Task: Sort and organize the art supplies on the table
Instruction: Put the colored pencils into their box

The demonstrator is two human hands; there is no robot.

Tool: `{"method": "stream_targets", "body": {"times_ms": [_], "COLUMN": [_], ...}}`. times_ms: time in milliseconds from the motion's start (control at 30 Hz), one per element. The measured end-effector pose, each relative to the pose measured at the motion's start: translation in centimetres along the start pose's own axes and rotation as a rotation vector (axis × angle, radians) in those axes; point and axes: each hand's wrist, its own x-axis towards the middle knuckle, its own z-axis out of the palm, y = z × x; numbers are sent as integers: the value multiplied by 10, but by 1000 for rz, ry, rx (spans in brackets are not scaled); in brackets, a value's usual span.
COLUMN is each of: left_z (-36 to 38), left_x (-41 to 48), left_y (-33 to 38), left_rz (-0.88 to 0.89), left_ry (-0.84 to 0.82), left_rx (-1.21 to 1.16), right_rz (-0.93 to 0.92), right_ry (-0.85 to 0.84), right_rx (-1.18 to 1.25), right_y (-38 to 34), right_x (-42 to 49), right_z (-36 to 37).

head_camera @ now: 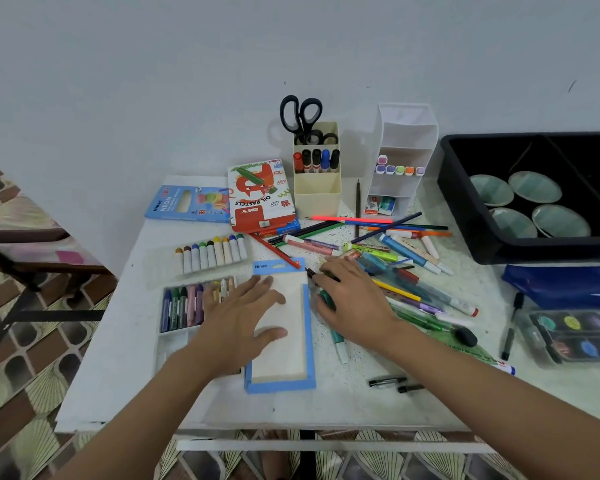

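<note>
Left hand (238, 311) lies flat and open, steadying the blue-rimmed box (284, 336); right hand (352, 303), fingers loosely spread, presses onto the loose pencils (400, 292), likely gathering them.

Bare table (343, 403) lies open near the front edge; scattered pencils (378, 244) crowd the middle.

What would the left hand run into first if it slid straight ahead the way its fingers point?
Probably the red pencil lying across the top of the blue Ninso box that the left hand rests on. Past that sits the oil pastels box. Depth is hard to judge from this view.
</note>
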Motion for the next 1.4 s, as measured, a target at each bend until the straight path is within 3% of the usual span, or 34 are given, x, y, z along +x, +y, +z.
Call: {"method": "stream_targets", "body": {"times_ms": [133,333,433,567,767,933,1100,1300,1400], "left_z": [-10,-31,-47,-43,-23,-7,-5,-6,-7], "left_x": [5,24,47,67,56,45,45,48,48], "left_y": [0,-17,-32,-56,-79,-93,-93,-95,-93], "left_rz": [17,80,-56,-275,-138,-25,36,101,97], "left_ry": [-5,268,385,218,226,360,443,454,449], "left_rx": [17,-180,-152,30,-25,-87,-128,-98,-73], "right_rz": [26,54,87,27,-20,-20,106,509,577], "right_ry": [18,47,42,-65,-125,-77,-32,66,-14], "right_rx": [62,75,105,167,187,172,309,707,713], "right_y": [0,-1,-7,-24,-32,-34,-39,-37,-31], "right_x": [5,23,46,79,96,98,98,86,80], "right_z": [-3,-10,-14,-15,-2,6,4,-17,-28]}}
